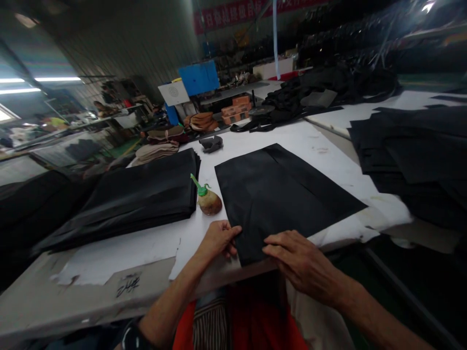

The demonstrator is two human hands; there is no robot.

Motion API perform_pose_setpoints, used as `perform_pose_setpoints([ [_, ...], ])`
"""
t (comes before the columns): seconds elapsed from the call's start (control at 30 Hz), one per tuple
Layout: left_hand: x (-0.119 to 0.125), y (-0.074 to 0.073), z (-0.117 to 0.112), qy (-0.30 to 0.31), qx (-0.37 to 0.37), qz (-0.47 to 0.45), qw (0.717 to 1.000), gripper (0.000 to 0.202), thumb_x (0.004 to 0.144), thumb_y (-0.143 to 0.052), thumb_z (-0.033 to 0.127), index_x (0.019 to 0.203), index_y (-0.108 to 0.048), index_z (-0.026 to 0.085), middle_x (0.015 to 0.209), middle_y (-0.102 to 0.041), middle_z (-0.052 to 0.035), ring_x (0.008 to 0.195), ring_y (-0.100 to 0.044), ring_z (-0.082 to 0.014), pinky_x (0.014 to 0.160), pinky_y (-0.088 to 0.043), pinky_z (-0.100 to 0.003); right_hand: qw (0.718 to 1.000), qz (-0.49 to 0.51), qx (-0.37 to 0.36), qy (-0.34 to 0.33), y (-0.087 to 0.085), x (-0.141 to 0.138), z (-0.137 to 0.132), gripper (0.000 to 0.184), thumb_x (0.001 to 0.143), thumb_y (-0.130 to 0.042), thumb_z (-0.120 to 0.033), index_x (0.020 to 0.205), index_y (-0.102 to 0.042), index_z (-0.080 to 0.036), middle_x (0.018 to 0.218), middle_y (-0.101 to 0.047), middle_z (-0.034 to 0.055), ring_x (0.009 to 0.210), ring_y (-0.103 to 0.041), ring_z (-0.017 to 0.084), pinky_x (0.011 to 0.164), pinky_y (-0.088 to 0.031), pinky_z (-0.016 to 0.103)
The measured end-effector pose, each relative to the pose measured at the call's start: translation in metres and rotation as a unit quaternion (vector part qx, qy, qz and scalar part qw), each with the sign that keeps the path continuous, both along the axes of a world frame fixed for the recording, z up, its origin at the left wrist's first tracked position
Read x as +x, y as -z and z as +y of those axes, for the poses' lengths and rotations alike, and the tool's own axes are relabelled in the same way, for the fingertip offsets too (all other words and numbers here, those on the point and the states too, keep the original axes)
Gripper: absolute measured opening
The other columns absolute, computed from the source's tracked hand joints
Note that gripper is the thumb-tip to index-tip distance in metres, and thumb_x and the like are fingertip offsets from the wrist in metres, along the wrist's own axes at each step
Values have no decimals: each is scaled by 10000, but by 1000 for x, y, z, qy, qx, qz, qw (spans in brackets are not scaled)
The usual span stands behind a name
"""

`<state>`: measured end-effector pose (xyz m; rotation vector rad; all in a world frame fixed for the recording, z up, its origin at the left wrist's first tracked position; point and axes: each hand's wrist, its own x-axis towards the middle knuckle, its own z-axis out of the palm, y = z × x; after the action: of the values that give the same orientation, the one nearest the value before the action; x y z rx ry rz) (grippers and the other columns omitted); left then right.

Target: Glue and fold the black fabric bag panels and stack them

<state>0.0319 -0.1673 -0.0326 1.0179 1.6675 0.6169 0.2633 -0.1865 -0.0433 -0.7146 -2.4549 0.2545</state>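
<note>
A black fabric sheet [280, 194] lies on the white table top in front of me, its near edge at the table's front edge. My left hand [221, 238] pinches the sheet's left edge near the close corner, thumb on top and fingers curled beneath. Resting on the sheet's near part, my right hand [292, 253] has its fingers stretched out, and its thumb is mostly hidden. Just left of the sheet sits a brown, rounded, bulb-shaped object [210, 203] with a green neck and stem; its kind is unclear.
A stack of black sheets [146, 187] lies on the left, and another black pile [419, 155] on the right. Behind are folded brown cloths [200, 122], orange-brown blocks [236, 111], a small dark scrap [211, 144] and heaped black straps [321, 87]. The white table covering [146, 253] has torn edges.
</note>
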Motion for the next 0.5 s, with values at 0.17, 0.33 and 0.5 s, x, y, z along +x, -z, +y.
perform_pose_setpoints([
  [0.17, 1, -2, -1, 10, 0, 21, 1000, 256, 821, -569, 333, 697, -389, 199, 449, -544, 53, 336, -546, -117, 324, -355, -172, 998, -49, 14, 29, 19, -10, 6, 222, 859, -493, -133, 1050, -592, -186, 1102, -617, 95, 943, -565, 243, 793, -429, 415],
  [0.33, -3, -1, -3, 28, 1, 54, 998, 251, 797, -586, 347, 685, -424, 190, 456, -570, 35, 298, -519, -116, 294, -307, -172, 999, -37, -5, 22, 23, -6, 10, 216, 863, -509, -153, 1053, -599, -202, 1111, -622, 79, 963, -560, 227, 821, -416, 400],
  [0.5, -5, 0, -4, 35, 6, 55, 998, 225, 810, -550, 329, 684, -420, 196, 475, -577, 40, 298, -516, -115, 294, -324, -184, 995, -16, -21, 96, 25, -3, 18, 223, 897, -467, -211, 1077, -597, -190, 1124, -623, 97, 985, -561, 228, 812, -421, 387],
])
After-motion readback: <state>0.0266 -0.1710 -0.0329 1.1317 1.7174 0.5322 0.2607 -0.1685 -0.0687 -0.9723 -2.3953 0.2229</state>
